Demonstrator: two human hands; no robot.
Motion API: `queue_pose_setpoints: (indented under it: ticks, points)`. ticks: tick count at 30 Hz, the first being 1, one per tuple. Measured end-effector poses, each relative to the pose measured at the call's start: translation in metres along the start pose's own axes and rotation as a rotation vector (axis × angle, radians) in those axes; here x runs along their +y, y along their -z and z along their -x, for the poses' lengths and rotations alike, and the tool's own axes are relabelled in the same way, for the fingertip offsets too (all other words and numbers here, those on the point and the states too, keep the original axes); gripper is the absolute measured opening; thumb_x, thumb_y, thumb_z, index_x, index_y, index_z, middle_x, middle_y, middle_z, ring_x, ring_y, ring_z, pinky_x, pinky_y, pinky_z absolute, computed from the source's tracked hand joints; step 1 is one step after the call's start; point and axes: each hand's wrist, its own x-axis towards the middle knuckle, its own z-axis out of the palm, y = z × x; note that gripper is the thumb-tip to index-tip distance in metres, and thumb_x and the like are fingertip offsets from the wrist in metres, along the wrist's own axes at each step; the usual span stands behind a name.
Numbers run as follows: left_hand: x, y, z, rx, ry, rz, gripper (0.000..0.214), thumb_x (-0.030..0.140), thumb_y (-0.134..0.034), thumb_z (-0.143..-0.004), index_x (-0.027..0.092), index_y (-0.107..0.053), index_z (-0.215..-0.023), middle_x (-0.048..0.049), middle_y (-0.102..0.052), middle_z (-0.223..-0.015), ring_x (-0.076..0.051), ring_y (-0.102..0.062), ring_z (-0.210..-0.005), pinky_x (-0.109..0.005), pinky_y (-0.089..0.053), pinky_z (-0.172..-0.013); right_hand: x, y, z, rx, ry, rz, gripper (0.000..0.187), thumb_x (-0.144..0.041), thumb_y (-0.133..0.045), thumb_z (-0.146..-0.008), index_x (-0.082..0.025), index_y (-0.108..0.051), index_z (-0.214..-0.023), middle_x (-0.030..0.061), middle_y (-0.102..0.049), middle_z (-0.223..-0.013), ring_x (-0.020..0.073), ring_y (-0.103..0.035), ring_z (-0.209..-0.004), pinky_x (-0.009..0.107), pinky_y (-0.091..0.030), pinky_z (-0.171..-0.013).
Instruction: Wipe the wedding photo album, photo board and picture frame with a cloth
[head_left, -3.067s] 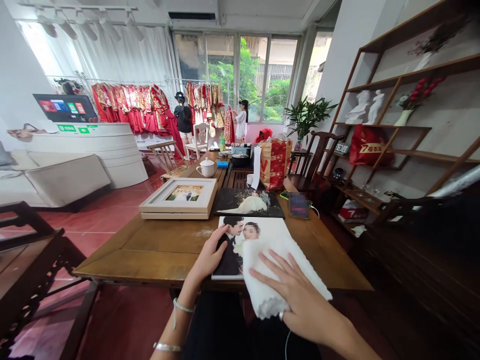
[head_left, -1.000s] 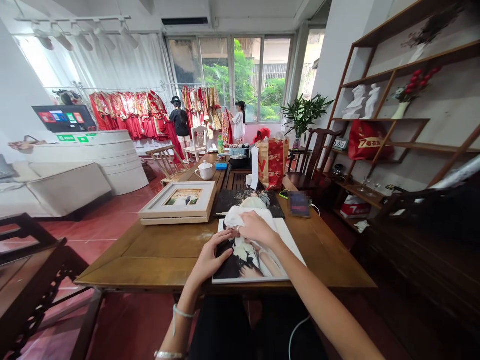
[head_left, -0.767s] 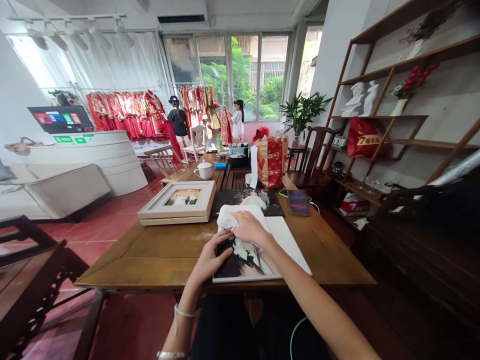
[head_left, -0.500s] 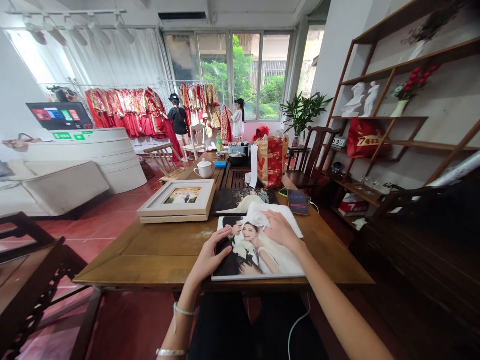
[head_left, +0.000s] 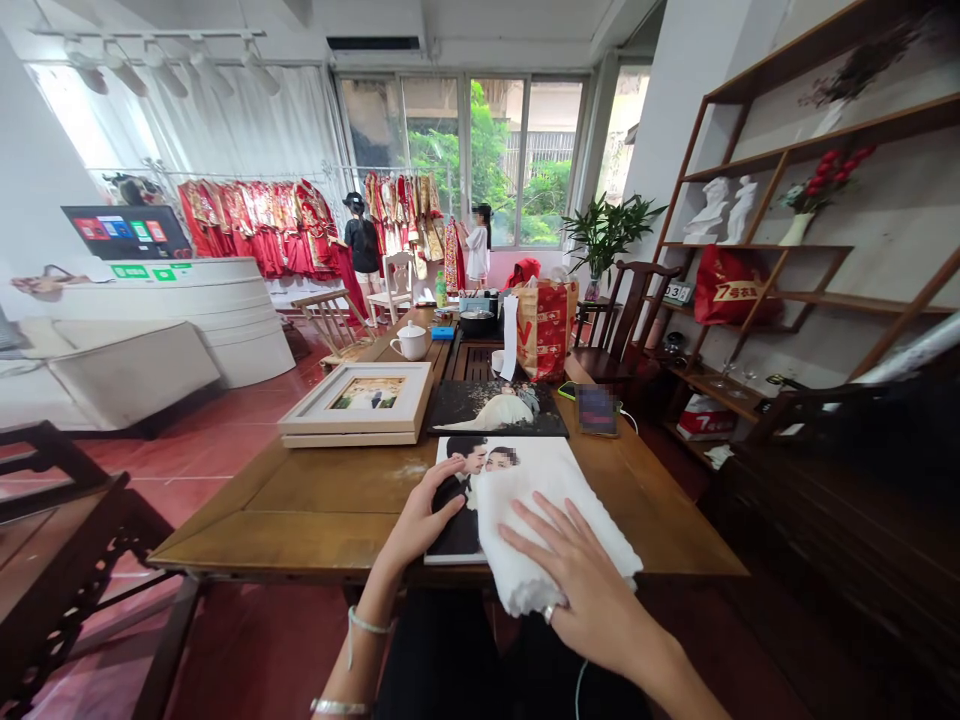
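A wedding photo panel [head_left: 459,530] lies flat at the table's near edge, showing a couple in black and white. On its left part rests my left hand [head_left: 429,512], open, fingers and thumb spread apart. My right hand [head_left: 570,560] lies flat with fingers spread on a white cloth [head_left: 517,500], pressing it against the panel. The cloth covers most of the panel's right side and hangs past the near edge. Just behind is a dark photo panel [head_left: 487,408] showing a white gown. Left of it sits a stack of pale framed pictures [head_left: 356,405].
The wooden table [head_left: 300,520] also holds a white lidded cup [head_left: 411,342], a red and tan paper bag [head_left: 544,330] and a phone [head_left: 598,410] on a cable. A dark chair [head_left: 626,310] stands behind. Two people [head_left: 363,245] are by the red garments [head_left: 259,230].
My right hand has drawn the white cloth toward me, down across the panel and over its near edge. The dark panel behind is now uncovered. My left hand has stayed in place.
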Motion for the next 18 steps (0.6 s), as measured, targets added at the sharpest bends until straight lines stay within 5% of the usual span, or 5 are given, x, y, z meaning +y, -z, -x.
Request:
queue_pose_setpoints:
  ticks: [5,11,14,18]
  points:
    - [-0.003,0.0,0.0,-0.009,0.003,0.035,0.043,0.024,-0.058,-0.084,0.023,-0.052,-0.127,-0.0083,-0.048,-0.139,-0.023,-0.039,-0.133,-0.043,-0.024,-0.114,0.035,0.009,-0.025,-0.009,0.031,-0.018,0.082,-0.01,-0.049,-0.06,-0.038,-0.041,-0.137,-0.0061,-0.033,-0.148,0.0224,-0.022,-0.138,0.049,-0.009,-0.113]
    - [-0.003,0.001,-0.001,-0.017,0.009,0.02,0.044,0.023,-0.057,-0.083,0.023,-0.053,-0.127,-0.0086,-0.048,-0.14,-0.022,-0.037,-0.134,-0.043,-0.023,-0.114,0.075,0.016,-0.089,0.041,-0.105,0.059,0.06,-0.025,-0.055,-0.076,-0.033,-0.046,-0.135,0.0037,-0.03,-0.15,0.0322,-0.016,-0.139,0.059,-0.006,-0.108]
    - [-0.004,0.002,-0.001,-0.016,0.013,-0.006,0.045,0.023,-0.057,-0.083,0.022,-0.052,-0.127,-0.009,-0.047,-0.141,-0.022,-0.037,-0.134,-0.044,-0.023,-0.114,0.07,0.014,-0.096,0.044,-0.123,0.071,0.06,-0.025,-0.053,-0.078,-0.033,-0.044,-0.137,0.0055,-0.029,-0.151,0.0321,-0.015,-0.139,0.058,-0.007,-0.108]
    - [-0.004,0.001,0.0,-0.008,0.008,-0.04,0.044,0.023,-0.057,-0.083,0.023,-0.052,-0.127,-0.009,-0.047,-0.141,-0.022,-0.038,-0.133,-0.044,-0.024,-0.114,0.043,0.006,-0.069,0.006,-0.024,0.063,0.079,-0.011,-0.051,-0.064,-0.036,-0.039,-0.139,0.0018,-0.026,-0.152,0.0287,-0.012,-0.14,0.056,-0.006,-0.109]
